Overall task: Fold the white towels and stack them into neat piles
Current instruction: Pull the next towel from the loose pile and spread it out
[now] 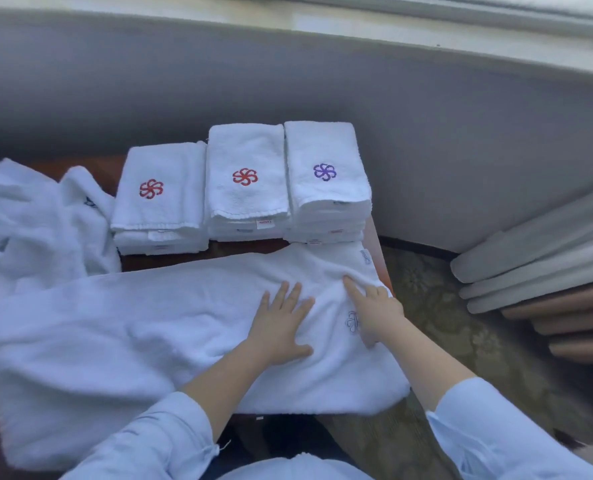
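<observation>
Against the grey wall, my wooden table point(170, 263) carries 3 towel stacks: left stack point(160, 202) and middle stack point(246, 195) show red pinwheel logos, right stack point(326, 192) a purple one. I cannot read the tags. My left hand point(277, 327) lies flat on the spread towel point(149, 334). My right hand point(378, 313) presses a forefinger near its corner, and I cannot tell if it grips.

Left arm: long light-blue cloth sleeve point(156, 441), cuff gathered at mid-forearm, short pale thread point(224, 445) sticking out at the cuff edge. Right arm: matching light-blue sleeve point(502, 434), softly creased. Same light-blue shirt front point(298, 467) over my chest. My left hand point(281, 327) and right hand point(374, 310) bare.
</observation>
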{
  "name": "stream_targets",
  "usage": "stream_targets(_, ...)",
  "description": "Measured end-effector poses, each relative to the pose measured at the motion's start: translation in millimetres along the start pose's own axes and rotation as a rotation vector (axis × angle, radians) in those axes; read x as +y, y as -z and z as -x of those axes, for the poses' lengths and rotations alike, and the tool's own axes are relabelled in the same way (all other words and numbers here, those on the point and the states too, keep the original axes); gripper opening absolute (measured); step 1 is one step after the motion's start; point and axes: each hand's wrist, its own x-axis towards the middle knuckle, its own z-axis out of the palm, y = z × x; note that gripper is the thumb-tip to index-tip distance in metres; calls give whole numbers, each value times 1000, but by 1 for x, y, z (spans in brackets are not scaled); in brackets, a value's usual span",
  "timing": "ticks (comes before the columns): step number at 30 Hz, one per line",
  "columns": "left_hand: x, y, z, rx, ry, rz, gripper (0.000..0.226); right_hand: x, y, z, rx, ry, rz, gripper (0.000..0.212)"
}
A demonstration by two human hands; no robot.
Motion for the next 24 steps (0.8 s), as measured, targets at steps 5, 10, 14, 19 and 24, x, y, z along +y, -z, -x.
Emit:
stream_targets(5, -13, 0, 22, 85, 46, 68, 77, -13, 5, 6, 141, 24, -72, 90)
stream_targets(10, -52, -5, 70, 243, 167, 147, 64, -81, 12, 16, 328, 223, -354, 61)
stream_targets(14, -92, -4, 113, 326, 295, 168, 58, -143, 19, 20, 315, 392, -383, 54)
stream_targets(19, -150, -5, 167, 360, 460, 175, 57, -212, 29, 24, 303, 516, -384, 51)
stream_targets(24, -216, 2, 209, 397, 613, 227, 53, -274, 46, 20, 328, 584, -360, 49)
